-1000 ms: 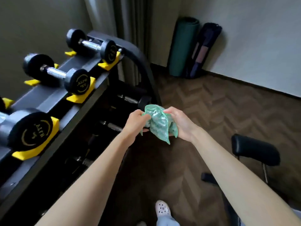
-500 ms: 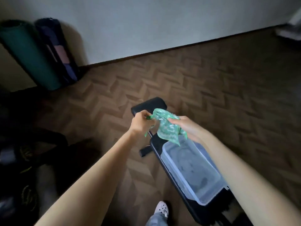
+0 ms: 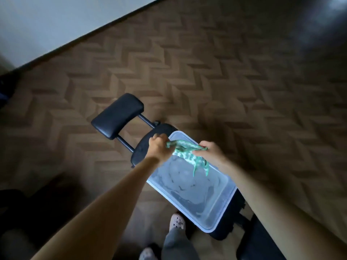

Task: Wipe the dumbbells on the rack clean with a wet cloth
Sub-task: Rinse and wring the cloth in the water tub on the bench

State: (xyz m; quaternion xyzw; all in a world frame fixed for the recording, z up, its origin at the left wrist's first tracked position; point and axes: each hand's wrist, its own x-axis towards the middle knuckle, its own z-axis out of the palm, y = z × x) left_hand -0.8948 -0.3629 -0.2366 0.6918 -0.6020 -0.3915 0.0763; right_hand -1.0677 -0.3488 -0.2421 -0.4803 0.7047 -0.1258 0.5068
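Cloth [image 3: 187,152]: green patterned fabric, limp and crumpled. Tub [image 3: 223,219]: translucent frosted plastic, smooth. Pad [image 3: 117,115]: black vinyl-like cover, smooth, slight sheen. Bars [image 3: 146,120]: dark metal, matt. Floor [image 3: 225,72]: brown herringbone wood look, matt. Clog [image 3: 177,221]: pale perforated plastic or foam.

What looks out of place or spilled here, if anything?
No spill shows. One oddity: the clear tub, which seems to hold water, sits on a padded bench rather than the floor. The left hand and right hand hold the green cloth above it.
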